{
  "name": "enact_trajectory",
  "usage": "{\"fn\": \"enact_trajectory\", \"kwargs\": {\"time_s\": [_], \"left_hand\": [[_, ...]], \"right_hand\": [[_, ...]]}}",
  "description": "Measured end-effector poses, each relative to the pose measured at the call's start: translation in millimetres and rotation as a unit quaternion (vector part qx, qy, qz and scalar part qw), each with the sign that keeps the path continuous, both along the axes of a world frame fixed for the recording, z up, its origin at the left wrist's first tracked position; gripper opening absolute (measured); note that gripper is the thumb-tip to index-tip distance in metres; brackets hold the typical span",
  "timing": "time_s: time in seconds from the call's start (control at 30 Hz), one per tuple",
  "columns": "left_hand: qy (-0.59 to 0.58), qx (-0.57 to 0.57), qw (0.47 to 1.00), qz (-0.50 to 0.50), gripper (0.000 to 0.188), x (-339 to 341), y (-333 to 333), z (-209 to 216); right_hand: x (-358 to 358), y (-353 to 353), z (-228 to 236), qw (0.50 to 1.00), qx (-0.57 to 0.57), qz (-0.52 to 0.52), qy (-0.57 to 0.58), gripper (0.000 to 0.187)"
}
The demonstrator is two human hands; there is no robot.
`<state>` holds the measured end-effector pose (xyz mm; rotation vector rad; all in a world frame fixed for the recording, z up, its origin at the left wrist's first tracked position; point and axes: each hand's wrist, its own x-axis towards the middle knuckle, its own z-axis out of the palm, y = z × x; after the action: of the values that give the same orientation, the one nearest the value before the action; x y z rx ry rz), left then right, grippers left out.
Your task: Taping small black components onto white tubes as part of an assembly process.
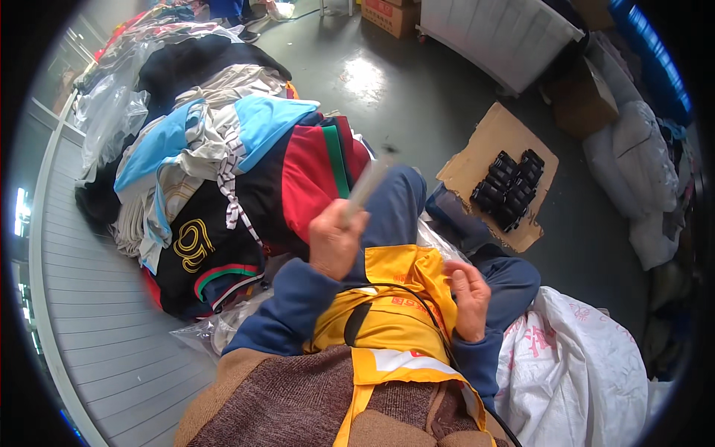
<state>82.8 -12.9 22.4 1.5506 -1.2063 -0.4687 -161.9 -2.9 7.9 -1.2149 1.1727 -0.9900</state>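
My left hand (pixel 335 237) is raised over my lap, closed round a pale, partly see-through stick (pixel 366 186). The stick slants up and away from the fist and is blurred. A small dark spot shows by its far end; whether it belongs to the stick I cannot tell. Lower and to the right, my right hand (pixel 469 299) hovers by my right thigh with loosely bent fingers; nothing shows in it. Between the hands a yellow apron (pixel 406 320) covers my lap, with a thin dark cord (pixel 424 302) running across it.
To the left lies a heap of garments, with a black jersey (pixel 216 238) and light blue cloth (pixel 268 123). Black plastic pieces (pixel 506 186) sit on a cardboard sheet (pixel 477 145) at the right. A white woven sack (pixel 573 372) stands near; a white bin (pixel 499 37) is farther off.
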Motion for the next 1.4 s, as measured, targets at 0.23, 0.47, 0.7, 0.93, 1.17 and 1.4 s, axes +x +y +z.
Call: {"fn": "enact_trajectory", "kwargs": {"time_s": [0.23, 0.47, 0.7, 0.93, 1.17, 1.4], "left_hand": [[-0.245, -0.143, 0.888, -0.362, 0.021, -90.2, 29.3, 13.3], [-0.105, -0.068, 0.858, -0.498, 0.016, -108.3, 54.2, -9.3], [-0.048, 0.010, 0.918, -0.393, 0.021, -98.9, 34.0, -12.9], [-0.063, 0.118, 0.875, -0.465, 0.012, -83.4, 27.8, -17.0], [-0.161, 0.107, 0.790, -0.582, 0.013, -83.4, 24.4, -22.4], [0.146, 0.187, 0.877, -0.418, 0.017, -93.4, -20.2, 29.5]], "right_hand": [[13.2, 16.7, -9.0, 0.890, 0.246, -0.003, -0.384, 0.035], [-9.4, 21.7, -23.4, 0.917, 0.291, 0.020, -0.271, 0.033], [-21.7, 13.0, -18.3, 0.882, 0.247, -0.128, -0.381, 0.029], [-52.1, -1.1, 3.4, 0.897, 0.146, -0.244, -0.340, 0.022], [-57.2, -8.5, 12.5, 0.892, 0.072, -0.312, -0.320, 0.016], [-22.4, -17.0, 37.0, 0.953, 0.021, -0.267, -0.139, 0.012]]}}
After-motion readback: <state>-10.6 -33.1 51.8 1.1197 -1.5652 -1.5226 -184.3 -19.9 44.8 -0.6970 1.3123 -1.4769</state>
